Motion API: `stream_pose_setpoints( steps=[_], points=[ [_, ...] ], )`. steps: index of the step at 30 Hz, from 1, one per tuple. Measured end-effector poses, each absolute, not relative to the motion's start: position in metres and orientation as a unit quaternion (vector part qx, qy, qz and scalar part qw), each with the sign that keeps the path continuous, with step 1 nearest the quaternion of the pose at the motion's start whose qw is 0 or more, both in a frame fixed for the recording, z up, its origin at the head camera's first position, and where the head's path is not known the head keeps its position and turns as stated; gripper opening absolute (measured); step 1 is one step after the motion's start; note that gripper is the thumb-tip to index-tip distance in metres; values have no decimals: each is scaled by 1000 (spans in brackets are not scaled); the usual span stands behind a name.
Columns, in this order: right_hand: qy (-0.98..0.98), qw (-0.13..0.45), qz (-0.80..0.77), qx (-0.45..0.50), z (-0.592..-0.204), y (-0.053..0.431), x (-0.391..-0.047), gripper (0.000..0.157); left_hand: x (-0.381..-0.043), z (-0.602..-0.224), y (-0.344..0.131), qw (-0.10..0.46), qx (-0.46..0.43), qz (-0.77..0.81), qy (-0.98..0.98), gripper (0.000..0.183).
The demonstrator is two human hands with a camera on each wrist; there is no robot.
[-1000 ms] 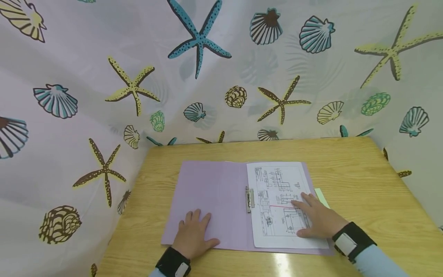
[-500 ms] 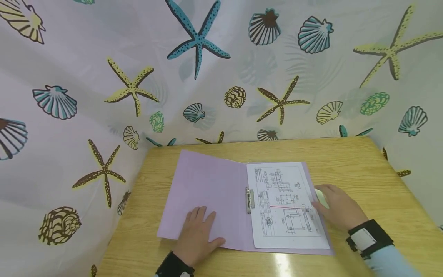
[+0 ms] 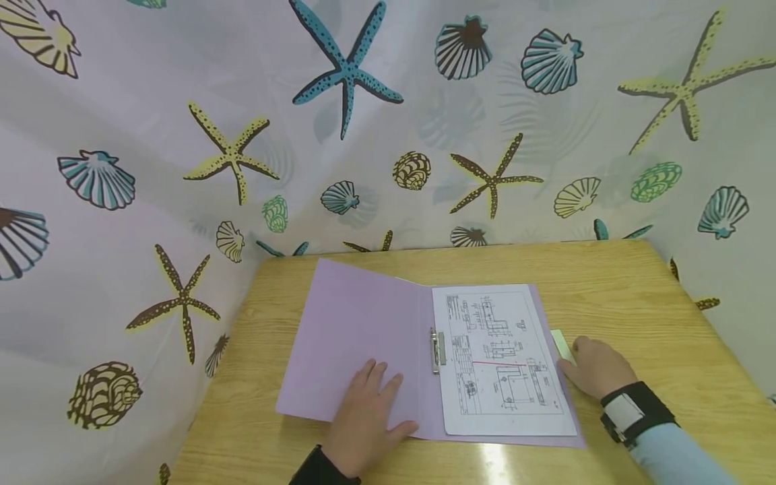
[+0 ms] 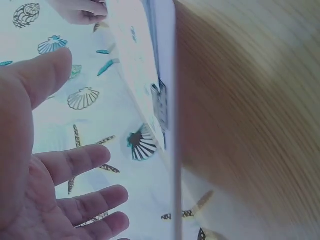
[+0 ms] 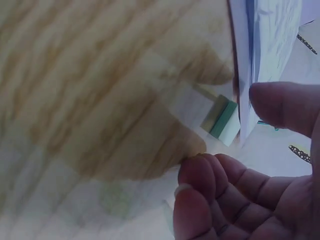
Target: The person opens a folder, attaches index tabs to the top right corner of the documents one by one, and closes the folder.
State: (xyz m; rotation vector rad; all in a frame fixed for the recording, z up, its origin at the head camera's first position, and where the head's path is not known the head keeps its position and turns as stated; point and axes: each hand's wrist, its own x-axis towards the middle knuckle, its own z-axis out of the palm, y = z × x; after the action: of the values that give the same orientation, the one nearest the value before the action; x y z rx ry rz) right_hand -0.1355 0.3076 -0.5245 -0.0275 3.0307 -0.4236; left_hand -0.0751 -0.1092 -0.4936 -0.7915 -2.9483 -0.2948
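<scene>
Folder point(image 3: 358, 337): smooth, mostly matt, stiff sheet, card or plastic, can't tell. Paper point(image 3: 485, 404) in it: white, flat, matt, printed. Clip point(image 3: 435, 350): shiny metal. Table point(image 3: 636, 296): wood or wood-look, streaky grain, smooth, glossy with a bright glare spot at the near side. Curtain point(image 3: 388, 121): thin printed sheet, cloth or plastic unclear, soft sheen, slightly creased. Wristband point(image 3: 651, 401): black, matt, fabric-looking. Sleeve point(image 3: 675, 448): pale cloth, matt. Green block point(image 5: 223, 119): smooth-faced, material unclear.
</scene>
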Motion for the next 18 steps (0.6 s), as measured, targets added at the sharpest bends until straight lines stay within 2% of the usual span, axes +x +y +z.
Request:
stream_pose_setpoints(
  steps=[7,13,18],
  points=[
    [987,68,-146,21,-527,306,-139,38,-73,-491,-98,50,-275,-118,-953,74],
    [985,64,-154,31,-528,308,-139,24,-74,-492,-96,63,-279,-136,-949,69],
    [982,67,-170,43,-524,313,-138,26,-76,-494,-96,75,-275,-172,-943,62]
  ],
)
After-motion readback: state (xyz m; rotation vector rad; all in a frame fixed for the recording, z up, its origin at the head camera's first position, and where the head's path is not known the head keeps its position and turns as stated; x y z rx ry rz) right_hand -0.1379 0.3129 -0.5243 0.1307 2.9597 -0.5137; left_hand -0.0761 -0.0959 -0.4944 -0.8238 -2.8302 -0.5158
